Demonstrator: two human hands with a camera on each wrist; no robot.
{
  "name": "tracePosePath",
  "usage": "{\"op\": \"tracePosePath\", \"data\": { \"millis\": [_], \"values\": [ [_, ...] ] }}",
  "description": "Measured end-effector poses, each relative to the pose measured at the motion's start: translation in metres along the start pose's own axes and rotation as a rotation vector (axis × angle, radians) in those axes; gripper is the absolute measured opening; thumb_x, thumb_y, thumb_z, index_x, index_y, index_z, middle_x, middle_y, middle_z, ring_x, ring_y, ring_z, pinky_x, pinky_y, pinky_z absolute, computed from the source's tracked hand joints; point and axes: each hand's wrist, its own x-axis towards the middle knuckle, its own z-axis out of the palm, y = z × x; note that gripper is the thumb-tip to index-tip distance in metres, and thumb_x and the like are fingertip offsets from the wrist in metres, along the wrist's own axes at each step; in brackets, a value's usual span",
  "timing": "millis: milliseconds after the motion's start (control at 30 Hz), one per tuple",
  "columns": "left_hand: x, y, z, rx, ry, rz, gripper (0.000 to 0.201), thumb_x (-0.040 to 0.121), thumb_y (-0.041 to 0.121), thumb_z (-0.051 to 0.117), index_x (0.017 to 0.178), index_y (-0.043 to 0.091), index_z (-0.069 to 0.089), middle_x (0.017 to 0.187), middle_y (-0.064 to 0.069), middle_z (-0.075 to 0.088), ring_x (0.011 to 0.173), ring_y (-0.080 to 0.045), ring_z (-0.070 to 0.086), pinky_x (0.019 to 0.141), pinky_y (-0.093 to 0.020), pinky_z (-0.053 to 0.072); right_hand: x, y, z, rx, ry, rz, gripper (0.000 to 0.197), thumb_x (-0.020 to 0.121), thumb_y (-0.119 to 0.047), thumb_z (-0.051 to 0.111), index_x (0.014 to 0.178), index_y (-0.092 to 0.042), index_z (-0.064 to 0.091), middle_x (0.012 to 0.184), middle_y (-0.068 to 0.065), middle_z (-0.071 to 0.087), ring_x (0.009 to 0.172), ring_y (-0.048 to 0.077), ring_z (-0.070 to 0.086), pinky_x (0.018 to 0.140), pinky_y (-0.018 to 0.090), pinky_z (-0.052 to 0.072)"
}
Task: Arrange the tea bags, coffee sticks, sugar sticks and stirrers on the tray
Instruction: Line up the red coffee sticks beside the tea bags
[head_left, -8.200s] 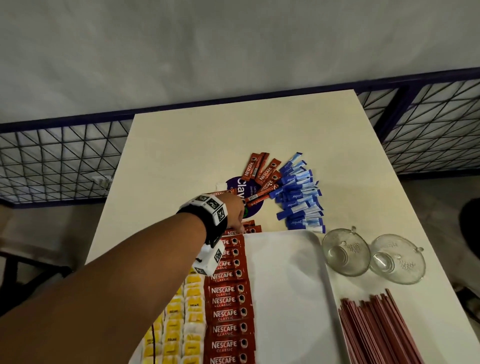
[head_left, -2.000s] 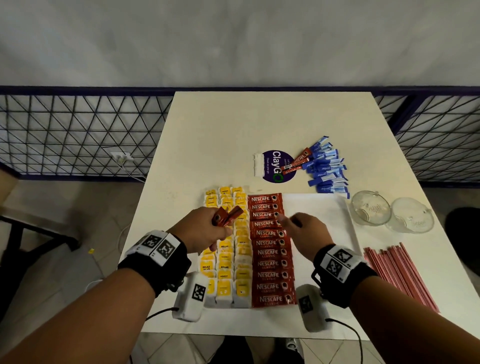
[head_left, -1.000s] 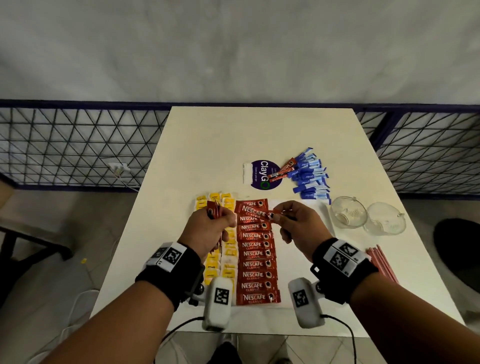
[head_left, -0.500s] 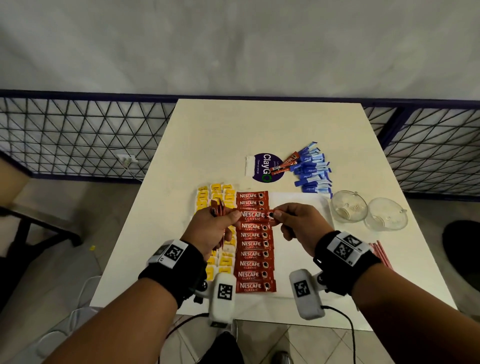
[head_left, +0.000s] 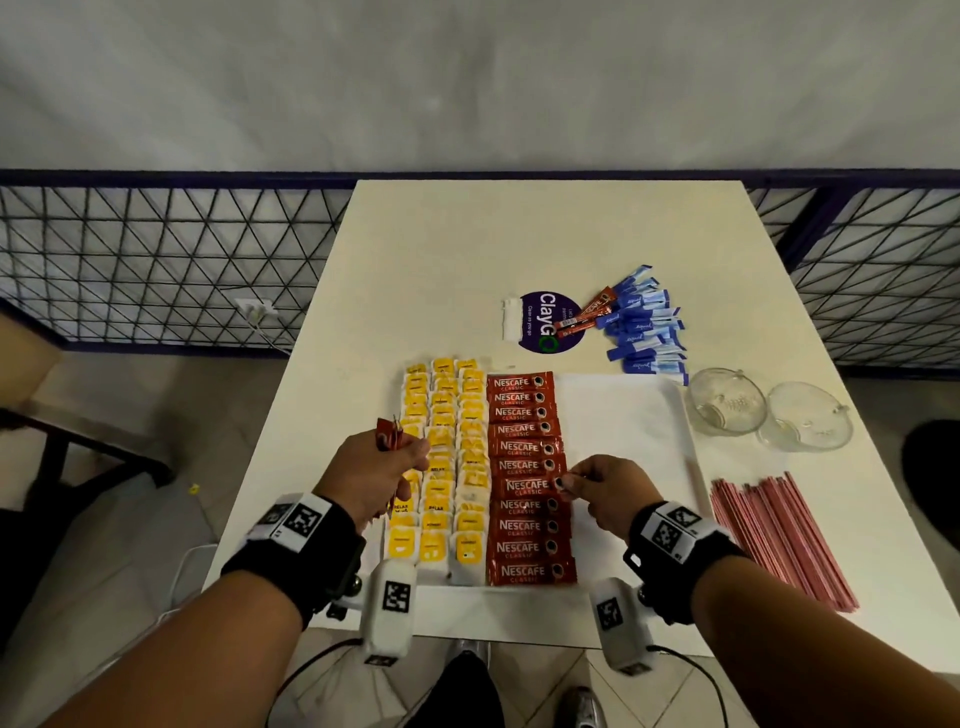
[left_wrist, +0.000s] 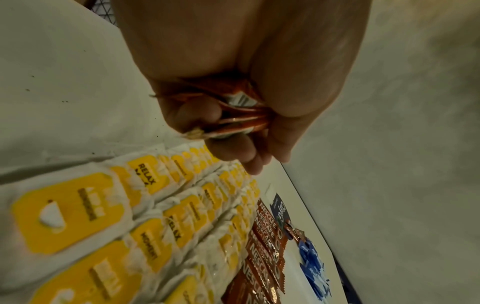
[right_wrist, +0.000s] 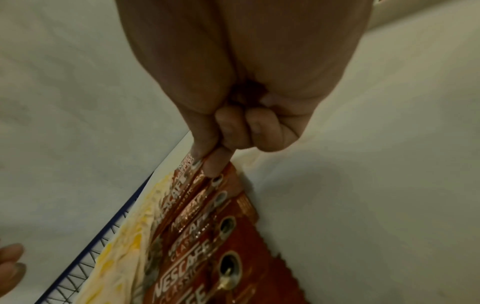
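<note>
A white tray holds rows of yellow tea bags and, beside them, a column of red Nescafe coffee sticks. My right hand pinches the right end of one coffee stick in the middle of that column. My left hand hovers over the left tea-bag row and grips a small bunch of coffee sticks, whose ends poke up. Blue sugar sticks lie piled beyond the tray. Red stirrers lie to its right.
Two loose coffee sticks rest on a purple ClayGo sticker. Two clear glass cups stand right of the tray. The tray's right half is bare. A blue metal fence surrounds the table.
My left hand has come off the stick both hands held and drawn back left. My right hand has moved nearer along the column, still pinching a stick's end.
</note>
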Motion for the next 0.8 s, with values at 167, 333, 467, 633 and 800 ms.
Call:
{"op": "tracePosePath", "data": {
  "millis": [167, 333, 467, 633, 800],
  "values": [
    [0.003, 0.001, -0.005, 0.001, -0.012, 0.005, 0.019, 0.091, 0.027, 0.064, 0.086, 0.009, 0.068, 0.09, -0.017, 0.071, 0.05, -0.016, 0.051, 0.041, -0.022, 0.032, 0.005, 0.003, 0.005, -0.072, 0.056, 0.047, 0.021, 0.084, -0.038, 0.069, 0.08, -0.019, 0.064, 0.077, -0.002, 0.072, 0.057, 0.01, 0.054, 0.059, 0.026, 0.042],
    [0.002, 0.001, -0.005, 0.018, -0.037, 0.007, 0.021, 0.092, 0.026, 0.063, 0.084, 0.008, 0.068, 0.079, -0.006, 0.069, 0.049, -0.014, 0.051, 0.04, -0.021, 0.033, 0.002, -0.005, 0.007, -0.212, 0.11, 0.056, 0.026, 0.085, -0.043, 0.066, 0.075, -0.02, 0.062, 0.077, -0.004, 0.068, 0.073, 0.011, 0.06, 0.056, 0.023, 0.039],
    [0.001, 0.0, -0.004, 0.042, -0.05, 0.005, 0.023, 0.092, 0.026, 0.063, 0.085, 0.004, 0.069, 0.079, -0.01, 0.068, 0.051, -0.016, 0.052, 0.04, -0.02, 0.033, 0.002, -0.01, 0.01, -0.266, 0.109, 0.092, 0.029, 0.085, -0.048, 0.064, 0.077, -0.02, 0.061, 0.078, -0.003, 0.065, 0.076, 0.015, 0.06, 0.063, 0.025, 0.041],
    [0.0, -0.001, -0.004, 0.029, -0.064, 0.019, 0.019, 0.091, 0.025, 0.064, 0.088, 0.007, 0.068, 0.085, -0.009, 0.071, 0.051, -0.018, 0.053, 0.037, -0.02, 0.033, 0.001, -0.013, 0.011, -0.321, 0.094, 0.098, 0.034, 0.086, -0.049, 0.061, 0.075, -0.017, 0.062, 0.074, -0.004, 0.064, 0.071, 0.013, 0.058, 0.062, 0.025, 0.041],
    [-0.002, 0.001, -0.003, 0.03, -0.093, 0.028, 0.024, 0.091, 0.027, 0.065, 0.089, 0.003, 0.067, 0.079, -0.007, 0.07, 0.051, -0.018, 0.054, 0.037, -0.019, 0.034, -0.001, -0.016, 0.007, -0.354, 0.064, 0.109, 0.038, 0.085, -0.051, 0.063, 0.075, -0.014, 0.066, 0.075, -0.003, 0.067, 0.067, 0.01, 0.057, 0.052, 0.021, 0.037]
  ]
}}
